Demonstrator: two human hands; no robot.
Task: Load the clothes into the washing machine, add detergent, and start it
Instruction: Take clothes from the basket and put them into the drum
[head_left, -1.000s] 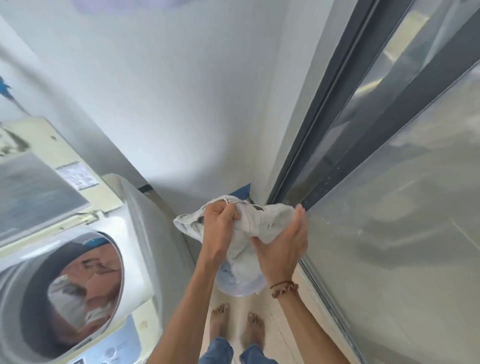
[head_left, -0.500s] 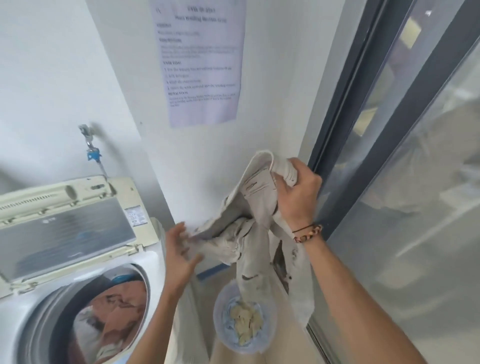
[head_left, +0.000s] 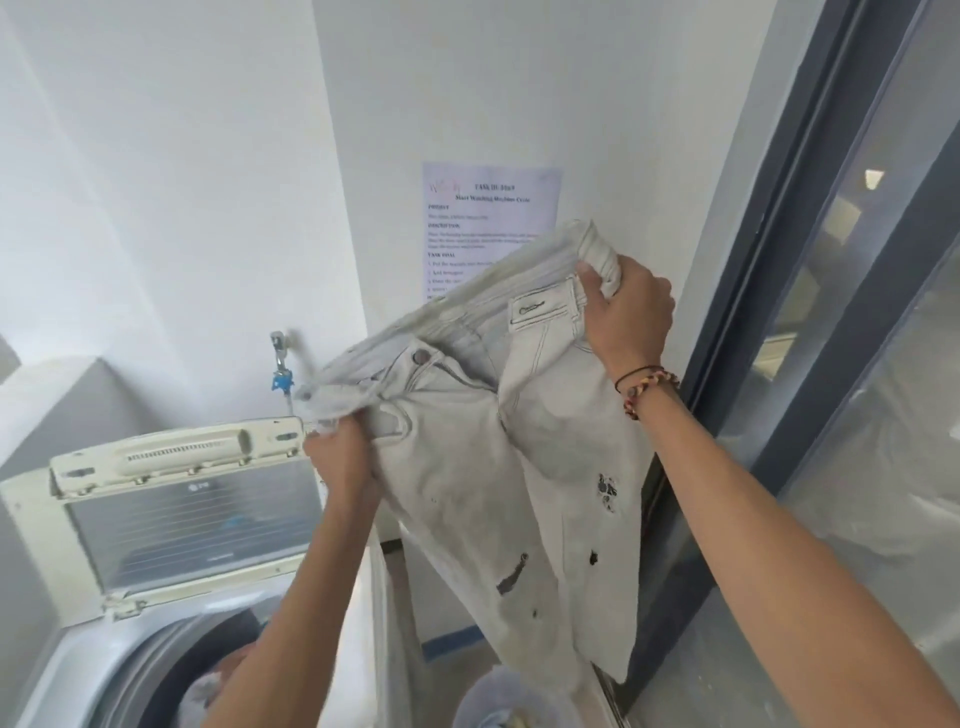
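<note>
At the bottom edge, a round pale basket (head_left: 511, 699) is partly seen on the floor, with some fabric inside it, just right of the washing machine (head_left: 104, 654), whose drum is open and already holds clothes (head_left: 218, 686). Above the basket, a pair of pale, distressed jeans (head_left: 519, 467) is held up in the air by the waistband, the legs hanging down toward the basket and well clear of the drum. The left hand (head_left: 340, 457) is clamped on the lower, button end of the waistband, its grip closed tight round bunched cloth; the right hand (head_left: 626, 312), wearing braided bracelets (head_left: 647, 387) at the wrist, is curled round the higher end of the waistband. Behind the left hand, the machine's lid (head_left: 176, 504) is raised upright. Farther back, a water tap (head_left: 280, 364) is fixed to the white wall, and a printed notice (head_left: 488, 218) is posted above the jeans. A dark-framed glass door (head_left: 831, 364) runs along the right.
</note>
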